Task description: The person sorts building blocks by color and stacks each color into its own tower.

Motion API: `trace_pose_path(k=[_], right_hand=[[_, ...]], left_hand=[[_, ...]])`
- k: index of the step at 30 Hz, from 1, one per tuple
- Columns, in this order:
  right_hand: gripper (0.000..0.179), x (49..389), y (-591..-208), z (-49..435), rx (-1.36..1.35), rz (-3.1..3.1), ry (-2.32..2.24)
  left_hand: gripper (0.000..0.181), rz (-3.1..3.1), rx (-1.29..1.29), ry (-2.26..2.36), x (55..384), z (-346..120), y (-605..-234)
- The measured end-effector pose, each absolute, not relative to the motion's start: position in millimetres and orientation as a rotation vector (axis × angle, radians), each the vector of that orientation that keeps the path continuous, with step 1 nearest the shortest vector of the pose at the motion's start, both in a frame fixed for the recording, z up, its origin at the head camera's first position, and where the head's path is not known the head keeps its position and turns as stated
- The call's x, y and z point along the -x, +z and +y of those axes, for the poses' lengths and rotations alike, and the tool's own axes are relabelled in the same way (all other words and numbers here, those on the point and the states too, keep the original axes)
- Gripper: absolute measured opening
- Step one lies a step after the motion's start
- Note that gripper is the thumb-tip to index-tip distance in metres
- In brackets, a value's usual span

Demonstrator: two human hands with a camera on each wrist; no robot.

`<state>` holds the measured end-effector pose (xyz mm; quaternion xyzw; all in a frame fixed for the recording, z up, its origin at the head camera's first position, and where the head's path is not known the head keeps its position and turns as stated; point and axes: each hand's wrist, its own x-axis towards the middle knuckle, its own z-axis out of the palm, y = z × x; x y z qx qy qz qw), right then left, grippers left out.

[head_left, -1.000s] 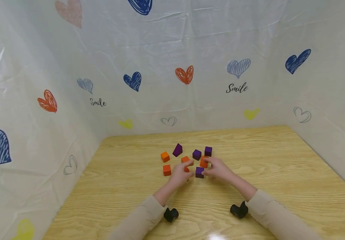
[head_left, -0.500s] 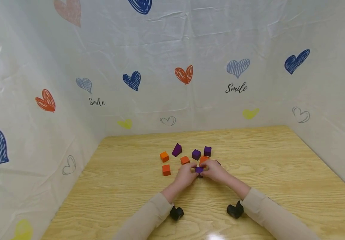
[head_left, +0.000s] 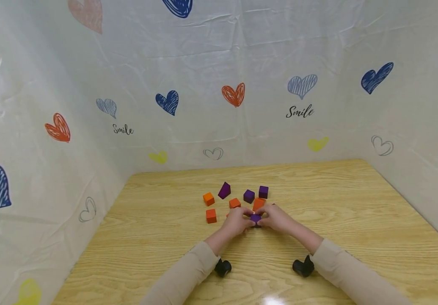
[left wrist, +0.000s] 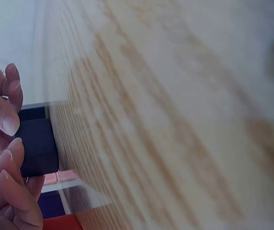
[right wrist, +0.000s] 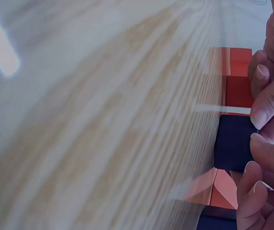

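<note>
Between the two hands sits a purple cube (head_left: 255,218), dark and close up in the left wrist view as the same block (left wrist: 37,148). The left hand (head_left: 236,221) pinches its left side with thumb and fingertips. From the other side the right hand (head_left: 277,218) pinches it too, the thumb tips nearly meeting at its upper edge. The right wrist view shows the cube (right wrist: 235,141) low at the wooden tabletop. Just behind the hands lies an orange-red block (head_left: 258,204), partly covered by fingers. The cube's far side is hidden.
Two purple cubes, one (head_left: 249,196) beside another (head_left: 263,192), stand behind the hands. To the left are a purple angled block (head_left: 224,190), an orange cube (head_left: 209,199), a red-orange cube (head_left: 211,216) and another orange block (head_left: 235,203). A heart-print sheet (head_left: 188,135) surrounds the table (head_left: 158,228).
A second ago the left hand was spread apart from the purple cube; it has moved right to it. Both hands now pinch the cube, which has shifted slightly right.
</note>
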<state>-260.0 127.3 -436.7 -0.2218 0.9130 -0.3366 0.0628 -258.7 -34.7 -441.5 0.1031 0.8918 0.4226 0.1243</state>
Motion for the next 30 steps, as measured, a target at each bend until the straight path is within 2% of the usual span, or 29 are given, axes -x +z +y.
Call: trace_pose_path(k=[30], right_hand=[[0.022,245.2,-432.1,140.8,0.652,2.849,-0.883]], left_hand=[[0.032,2.535,-0.256,1.290,254.0,-25.6,-439.1]])
